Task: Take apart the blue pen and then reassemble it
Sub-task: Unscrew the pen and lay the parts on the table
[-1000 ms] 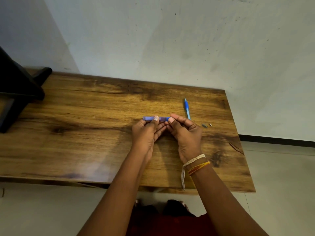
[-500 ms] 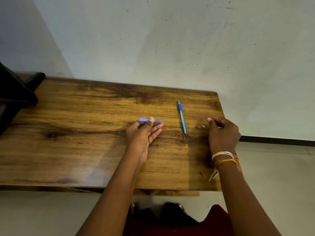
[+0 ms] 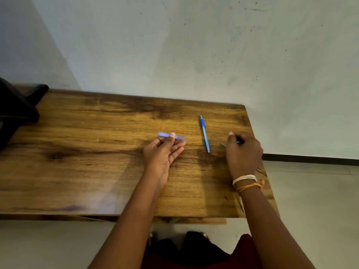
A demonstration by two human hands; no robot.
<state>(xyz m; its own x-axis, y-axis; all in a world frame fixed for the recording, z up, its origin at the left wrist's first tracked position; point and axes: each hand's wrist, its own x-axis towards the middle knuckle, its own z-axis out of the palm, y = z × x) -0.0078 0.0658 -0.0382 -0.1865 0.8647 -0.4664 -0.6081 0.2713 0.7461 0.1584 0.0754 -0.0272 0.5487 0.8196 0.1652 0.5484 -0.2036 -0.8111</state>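
Table (image 3: pixel 97 171): wooden, against the wall. My left hand (image 3: pixel 163 152), centre: thumb pins the pale blue pen barrel (image 3: pixel 171 137) on its fingers. My right hand (image 3: pixel 242 152), far right: curled over small parts; grip unclear. Blue pen (image 3: pixel 204 133) lies between them. I judge reassembly underway; next, bring a small part to the barrel.

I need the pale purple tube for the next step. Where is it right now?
In the head view, the pale purple tube is near the middle of the wooden table, pinched in the left hand, left of the blue pen.
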